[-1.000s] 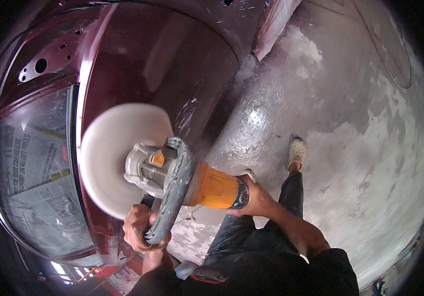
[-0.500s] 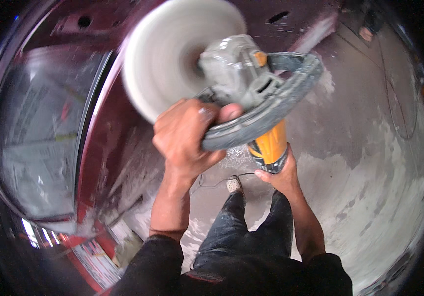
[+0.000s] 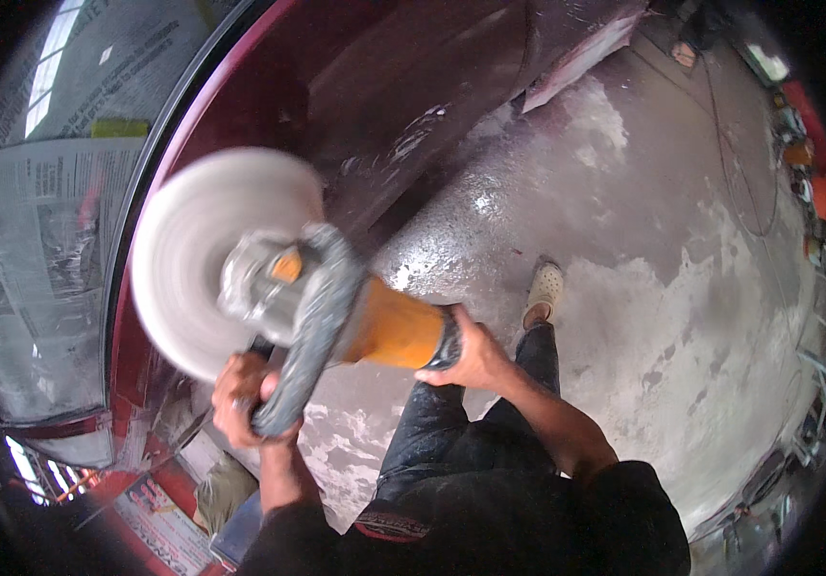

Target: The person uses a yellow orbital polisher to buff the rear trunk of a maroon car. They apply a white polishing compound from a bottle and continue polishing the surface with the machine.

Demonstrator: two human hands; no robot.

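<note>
A polisher (image 3: 394, 326) with a yellow body and grey head is gripped in both hands. My left hand (image 3: 245, 398) is closed around the lower end of its dark curved handle (image 3: 309, 336). Around the black rear end of the body my right hand (image 3: 475, 357) is wrapped. The round white buffing pad (image 3: 178, 264) is blurred as if spinning. In view it overlaps the border between a dark red car panel (image 3: 403, 96) and a window (image 3: 58, 230); how firmly it touches the car I cannot tell.
Paper with print covers the window. White splashes mark the wet grey floor (image 3: 643, 317). A cable (image 3: 720, 144) trails at the far right, near another person's foot (image 3: 685, 55). Assorted items line the right edge. A red-and-white box (image 3: 158, 523) lies at lower left.
The polisher has come down and to the left in view, with both hands still on it. The view has shifted too, showing more window, and one of my shoes now appears farther right.
</note>
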